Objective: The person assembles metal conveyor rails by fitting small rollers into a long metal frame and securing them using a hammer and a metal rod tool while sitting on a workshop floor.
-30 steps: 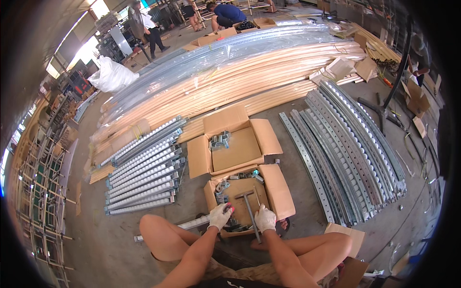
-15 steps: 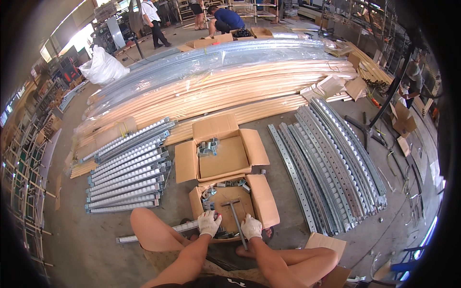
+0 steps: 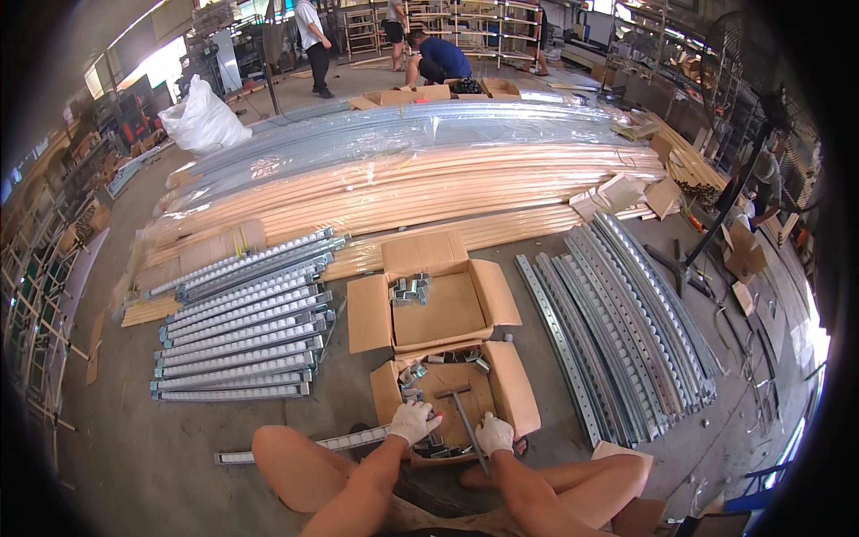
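Both gloved hands, left hand [image 3: 412,421] and right hand [image 3: 494,435], close on the slotted rail [image 3: 344,440]; your fingers risk pinching against loose brackets [image 3: 445,443] just beyond.

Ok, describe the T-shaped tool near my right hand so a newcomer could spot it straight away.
Start at the two open cardboard boxes on the floor; take the nearer box, at the gloved hands. The T-handled tool lies inside it, by the right hand. It is one long dark rod with a crossbar, unlike the small metal brackets around it.

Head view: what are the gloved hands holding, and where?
Left hand grips the near end of the long grey perforated metal rail. Right hand rests by the T-shaped metal tool; its grip cannot be told.
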A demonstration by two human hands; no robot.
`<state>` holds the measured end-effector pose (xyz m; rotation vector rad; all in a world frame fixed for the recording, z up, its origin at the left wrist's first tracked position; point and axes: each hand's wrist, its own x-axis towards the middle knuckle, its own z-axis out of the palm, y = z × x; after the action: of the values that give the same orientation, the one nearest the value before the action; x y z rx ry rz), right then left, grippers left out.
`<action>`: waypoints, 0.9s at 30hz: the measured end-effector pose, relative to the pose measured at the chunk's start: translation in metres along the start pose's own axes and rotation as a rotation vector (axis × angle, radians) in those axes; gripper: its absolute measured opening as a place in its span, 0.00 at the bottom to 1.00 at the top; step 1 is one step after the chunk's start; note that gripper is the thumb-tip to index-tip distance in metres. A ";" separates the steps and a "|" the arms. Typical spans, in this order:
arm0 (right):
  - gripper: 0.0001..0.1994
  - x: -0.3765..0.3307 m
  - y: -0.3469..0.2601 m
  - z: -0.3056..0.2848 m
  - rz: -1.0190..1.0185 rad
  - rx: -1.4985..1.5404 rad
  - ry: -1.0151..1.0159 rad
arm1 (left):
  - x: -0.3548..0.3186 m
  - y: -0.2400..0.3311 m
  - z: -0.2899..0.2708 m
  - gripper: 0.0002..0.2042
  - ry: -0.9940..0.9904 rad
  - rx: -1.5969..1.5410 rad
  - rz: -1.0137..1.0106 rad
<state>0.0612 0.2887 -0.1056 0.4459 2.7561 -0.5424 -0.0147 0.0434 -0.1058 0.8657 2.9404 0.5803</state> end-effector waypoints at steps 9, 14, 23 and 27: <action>0.19 0.000 0.008 0.003 0.022 -0.003 -0.007 | -0.002 0.009 0.011 0.20 0.130 -0.046 -0.052; 0.19 0.002 0.002 0.000 0.029 0.001 -0.033 | -0.002 0.010 0.004 0.20 0.112 -0.033 -0.090; 0.19 0.001 0.002 -0.001 0.017 0.014 -0.020 | -0.002 0.010 0.005 0.18 0.166 -0.017 -0.070; 0.18 0.001 0.008 0.006 0.012 0.027 -0.007 | -0.003 0.012 0.006 0.19 0.155 -0.020 -0.068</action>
<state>0.0643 0.2935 -0.1136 0.4659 2.7401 -0.5776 -0.0053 0.0534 -0.1077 0.7479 3.0809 0.7016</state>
